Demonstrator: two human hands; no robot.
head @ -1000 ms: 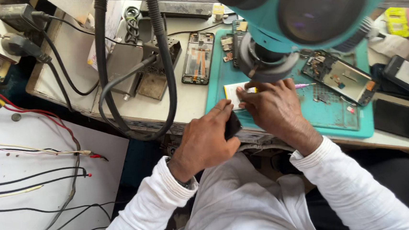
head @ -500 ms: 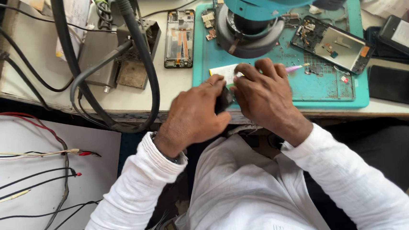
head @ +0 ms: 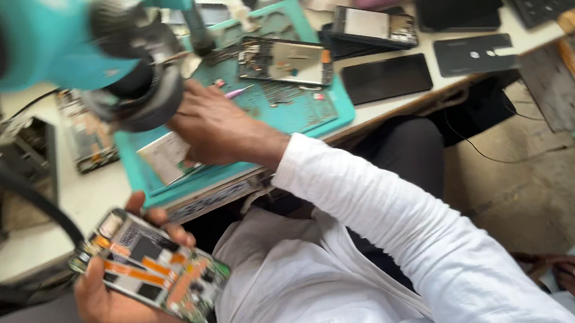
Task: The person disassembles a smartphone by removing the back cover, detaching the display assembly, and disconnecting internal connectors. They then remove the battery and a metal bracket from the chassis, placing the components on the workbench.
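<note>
Phone (head: 150, 269), opened, clamped in left hand (head: 118, 298) off the bench edge; right hand (head: 214, 126) rests half-curled, holding nothing, on crowded teal mat (head: 297, 113).

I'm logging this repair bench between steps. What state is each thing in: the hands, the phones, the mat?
Left hand: holds an opened phone, off the bench.
Opened phone: back off, circuit board and orange flex strips exposed, tilted.
Right hand: rests on the teal mat, fingers under the microscope head.
Teal mat: flat on the bench, strewn with small parts.
Second phone: opened, lying on the mat.
Black phone: screen dark, flat on the bench.
</note>
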